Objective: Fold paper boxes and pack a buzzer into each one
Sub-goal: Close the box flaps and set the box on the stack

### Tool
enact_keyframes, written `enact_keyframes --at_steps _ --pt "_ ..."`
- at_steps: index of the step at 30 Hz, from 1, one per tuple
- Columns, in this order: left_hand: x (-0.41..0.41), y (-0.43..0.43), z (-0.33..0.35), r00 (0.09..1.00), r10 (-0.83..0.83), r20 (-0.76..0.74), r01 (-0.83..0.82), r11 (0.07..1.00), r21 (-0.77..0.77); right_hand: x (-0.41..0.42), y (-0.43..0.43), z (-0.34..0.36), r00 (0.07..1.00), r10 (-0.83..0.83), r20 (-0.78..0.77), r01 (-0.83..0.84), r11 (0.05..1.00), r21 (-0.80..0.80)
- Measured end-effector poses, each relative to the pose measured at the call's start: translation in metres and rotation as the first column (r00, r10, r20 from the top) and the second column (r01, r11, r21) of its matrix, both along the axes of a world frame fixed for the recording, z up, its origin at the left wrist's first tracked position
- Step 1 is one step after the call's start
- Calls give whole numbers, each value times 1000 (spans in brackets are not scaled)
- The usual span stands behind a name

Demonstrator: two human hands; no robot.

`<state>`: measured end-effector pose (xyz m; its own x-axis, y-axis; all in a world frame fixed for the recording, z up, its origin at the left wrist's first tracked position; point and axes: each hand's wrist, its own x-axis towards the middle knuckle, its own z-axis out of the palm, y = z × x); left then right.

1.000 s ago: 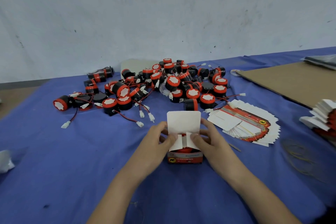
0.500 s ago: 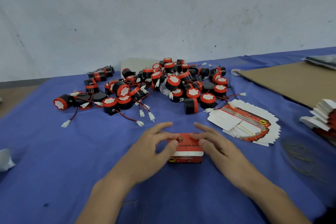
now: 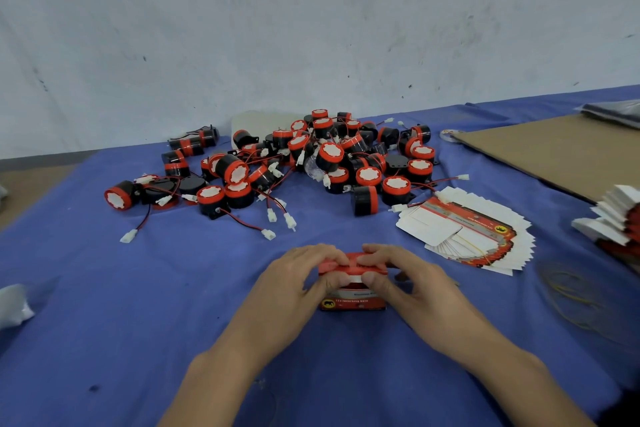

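At the near edge of a blue cloth point(image 3: 104, 322), a person's left hand point(image 3: 294, 282) and right hand point(image 3: 412, 282) clasp a small red box point(image 3: 353, 303) standing on the cloth. The fingers curl over its lid and the thumbs brace against the front, apparently to press the top flap shut. A white strip along the lid's edge suggests the flap is not yet fully tucked in, and what the box holds is hidden. Just to the right, a fan of flat box blanks point(image 3: 464, 236) lies within easy reach, seemingly ready for the next fold, with loose rubber bands point(image 3: 568, 291) near it. Beyond the hands, a heap of red-and-black buzzers point(image 3: 329, 163) with trailing wires spreads across the middle of the cloth, the supply waiting to be packed. A brown cardboard sheet point(image 3: 554, 149) lies at far right, and a grey wall point(image 3: 311, 28) closes the scene.
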<state>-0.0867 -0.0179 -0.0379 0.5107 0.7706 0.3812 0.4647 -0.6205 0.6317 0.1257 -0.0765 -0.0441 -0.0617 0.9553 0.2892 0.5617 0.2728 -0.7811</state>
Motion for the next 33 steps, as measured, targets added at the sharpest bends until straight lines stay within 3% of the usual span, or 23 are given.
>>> enact_keyframes --at_steps 3,9,18,22,24,28,33 --pt "-1 -1 -3 999 14 39 -10 995 -100 2 -2 -1 999 33 7 -33 999 -15" --pt "-5 -2 -5 999 -25 48 30 994 -106 7 -3 -4 993 116 29 -115 993 -32" --pt "-15 -1 -6 988 -54 -147 52 999 -15 14 -5 0 927 134 351 -120 991 -60" --pt "-15 -1 -6 988 -19 -156 22 1000 21 12 -7 -3 895 98 435 -97 995 -24" --pt "-13 -3 -7 995 -23 -94 21 1000 -21 10 -8 -5 924 89 373 -91 996 -13" --pt "-8 -8 -6 994 -4 113 24 984 -176 6 -5 -3 996 89 -8 -89 995 -46" --pt "14 -12 22 932 20 363 84 959 -269 1 2 26 922 -50 -384 86 993 77"
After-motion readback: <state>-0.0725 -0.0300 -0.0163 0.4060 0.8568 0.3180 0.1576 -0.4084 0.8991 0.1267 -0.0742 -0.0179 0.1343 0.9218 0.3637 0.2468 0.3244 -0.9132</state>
